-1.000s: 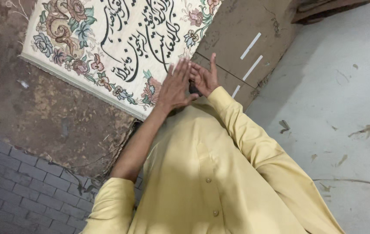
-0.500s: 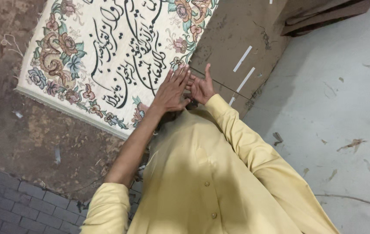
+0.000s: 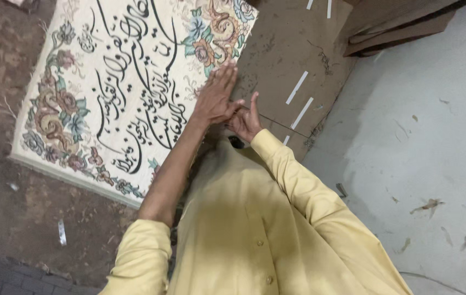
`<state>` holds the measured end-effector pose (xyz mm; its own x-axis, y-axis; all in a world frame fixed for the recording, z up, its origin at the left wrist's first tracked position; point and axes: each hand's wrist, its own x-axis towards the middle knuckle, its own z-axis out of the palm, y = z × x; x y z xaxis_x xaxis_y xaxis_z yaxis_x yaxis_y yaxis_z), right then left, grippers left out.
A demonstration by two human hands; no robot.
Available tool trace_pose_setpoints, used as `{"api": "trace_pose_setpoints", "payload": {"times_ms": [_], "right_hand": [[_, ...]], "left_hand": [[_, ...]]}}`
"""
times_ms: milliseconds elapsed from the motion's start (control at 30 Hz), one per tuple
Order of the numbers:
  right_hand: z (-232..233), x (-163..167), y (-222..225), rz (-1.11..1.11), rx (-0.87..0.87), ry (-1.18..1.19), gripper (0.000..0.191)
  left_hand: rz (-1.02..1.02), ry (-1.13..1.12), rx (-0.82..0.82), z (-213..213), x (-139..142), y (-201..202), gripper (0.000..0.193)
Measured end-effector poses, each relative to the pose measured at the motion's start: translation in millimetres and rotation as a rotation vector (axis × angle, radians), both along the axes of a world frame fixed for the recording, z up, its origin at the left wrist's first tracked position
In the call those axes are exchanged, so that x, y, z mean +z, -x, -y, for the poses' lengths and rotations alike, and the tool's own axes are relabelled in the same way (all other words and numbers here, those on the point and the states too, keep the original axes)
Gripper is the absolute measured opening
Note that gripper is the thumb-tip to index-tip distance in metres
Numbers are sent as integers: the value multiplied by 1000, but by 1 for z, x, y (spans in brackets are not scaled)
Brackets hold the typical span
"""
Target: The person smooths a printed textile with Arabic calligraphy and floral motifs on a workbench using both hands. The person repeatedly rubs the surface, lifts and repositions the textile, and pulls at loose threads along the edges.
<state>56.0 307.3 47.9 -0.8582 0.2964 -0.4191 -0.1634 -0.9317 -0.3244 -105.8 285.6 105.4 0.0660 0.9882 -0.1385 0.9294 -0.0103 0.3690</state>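
Head view looks steeply down our own front, and much of it is hard to read. Our yellow shirt [image 3: 244,240] fills the lower middle and hides whatever lies beneath it; the frame cuts it off at the bottom. The embroidered panel [image 3: 118,93], cream with dark flowing script and a border of flowers, runs out of the picture at the top, so we cannot see its far edge. It lies on a brown board [image 3: 293,60] whose near part disappears behind our arms.

Our left hand [image 3: 215,98] is stretched flat, fingers straight and held close together, laid over the panel's right edge near its flowered corner; whether the palm presses the cloth or only hovers on it we cannot tell. Our right hand [image 3: 246,121] sits just beside it, at the left wrist, thumb up and fingers curled inward. The two hands touch. The curled fingers may be pinching something small, but it is hidden between the hands and we cannot make it out. A dark spot just below the right hand is too small to name.

On the brown board, right of our hands, lie thin white strips [image 3: 298,101]. Stacked brown boards [image 3: 396,27] sit in the top right corner. The grey floor [image 3: 424,142] to the right carries scattered scraps.
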Motion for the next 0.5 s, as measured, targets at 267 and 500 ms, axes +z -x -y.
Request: {"api": "trace_pose_setpoints", "payload": {"times_ms": [267,500], "right_hand": [[-73,3,26,55,-209,-82,133],[-90,-9,18,-8,-94,-78,133]], "left_hand": [[-88,59,123,-37,-12,19,97],[-39,104,-61,-44,-17,9,95]]}}
